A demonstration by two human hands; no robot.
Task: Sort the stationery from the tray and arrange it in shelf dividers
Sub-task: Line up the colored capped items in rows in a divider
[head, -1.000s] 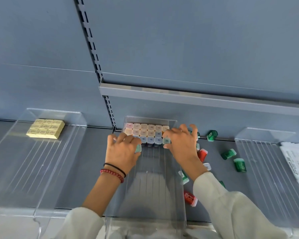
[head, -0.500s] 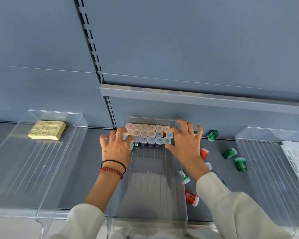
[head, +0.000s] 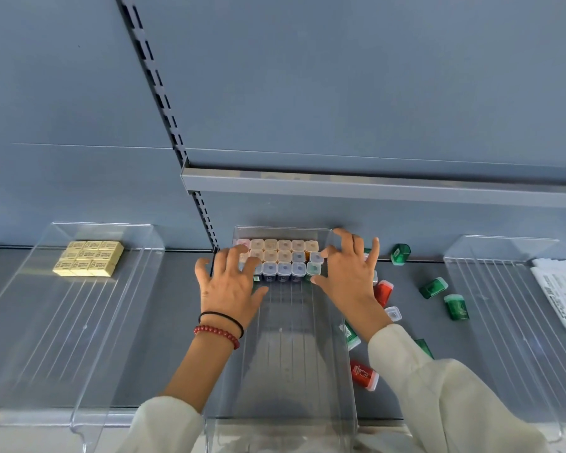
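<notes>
Far out to the left of the left hand, a clear plastic shelf divider (head: 30, 322) holds a block of pale yellow rectangular erasers (head: 89, 258) at its back end. The left hand (head: 231, 289), with a black band and a red bead bracelet (head: 217, 335) at the wrist, lies spread with its fingers lightly bent. Its fingertips rest on the left edge of a packed block of small square plastic boxes with pastel lids (head: 283, 259), and it grips nothing. That block stands three rows deep at the back of a middle clear plastic divider (head: 285, 354), right between the two hands. The right hand (head: 348, 273) is spread wide too, fingers arched, with the thumb tip against the green-lidded box at the block's near right corner and the forefinger touching the block's right side. It holds nothing either. Just right of this hand, loose on the grey shelf (head: 177, 322), small green plastic cases (head: 433, 287) and small red plastic cases (head: 383, 292) lie scattered apart. Further right stands a third clear divider (head: 490, 322) with white printed packets (head: 559, 289) in it.
</notes>
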